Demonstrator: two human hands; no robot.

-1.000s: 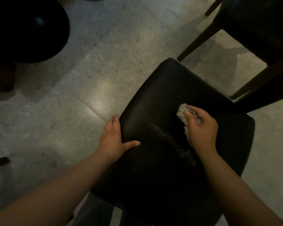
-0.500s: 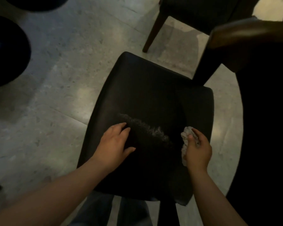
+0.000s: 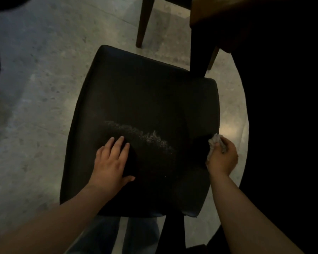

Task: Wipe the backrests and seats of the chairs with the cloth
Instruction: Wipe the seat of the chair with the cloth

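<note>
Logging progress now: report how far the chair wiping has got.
Done: nothing looks finished; a pale streak crosses the seat. In hand: the right hand grips the cloth at the seat's right edge, the left hand rests flat on it. Left: that streak, the backrest, which is out of view, and the chair behind.

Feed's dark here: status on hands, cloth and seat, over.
Left hand flat on seat. Right hand grips cloth at seat's right edge. Pale streak mid-seat, not yet wiped. Furniture leg at far right corner.

person | forearms (image 3: pixel 62 213) bare; trousers (image 3: pixel 142 233) blue-grey, two legs showing (dimly lit)
</note>
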